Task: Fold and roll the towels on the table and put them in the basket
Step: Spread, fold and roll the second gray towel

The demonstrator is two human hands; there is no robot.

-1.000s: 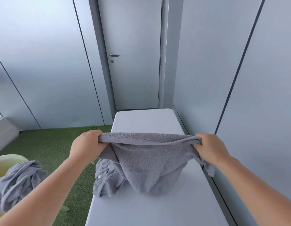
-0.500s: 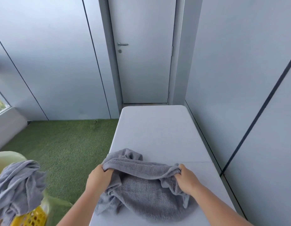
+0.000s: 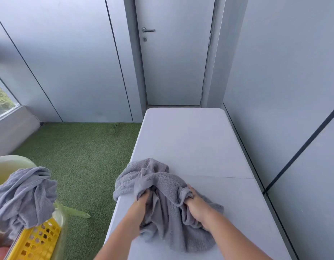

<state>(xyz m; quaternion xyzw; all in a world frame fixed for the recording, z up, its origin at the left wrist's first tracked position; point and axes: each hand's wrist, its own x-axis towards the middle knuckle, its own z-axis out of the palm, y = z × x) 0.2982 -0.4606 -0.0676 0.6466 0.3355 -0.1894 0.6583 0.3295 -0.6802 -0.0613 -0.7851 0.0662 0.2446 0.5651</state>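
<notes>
A crumpled grey towel (image 3: 158,181) lies bunched on the near left part of the white table (image 3: 190,139), one corner hanging over the left edge. My left hand (image 3: 141,203) grips a fold of it near its middle. My right hand (image 3: 195,205) grips another fold a little to the right. Both sets of fingers are buried in the cloth. At the lower left a yellow perforated basket (image 3: 37,241) stands off the table, with a second grey towel (image 3: 23,196) draped loosely over its top.
A pale green chair (image 3: 10,166) sits behind the basket on green artificial turf (image 3: 83,158). Grey wall panels run close along the table's right side. A closed grey door (image 3: 175,53) stands beyond the table's far end.
My hands have lowered the towel from a spread, lifted hold onto the table and moved closer together. The towel is now bunched on the surface.
</notes>
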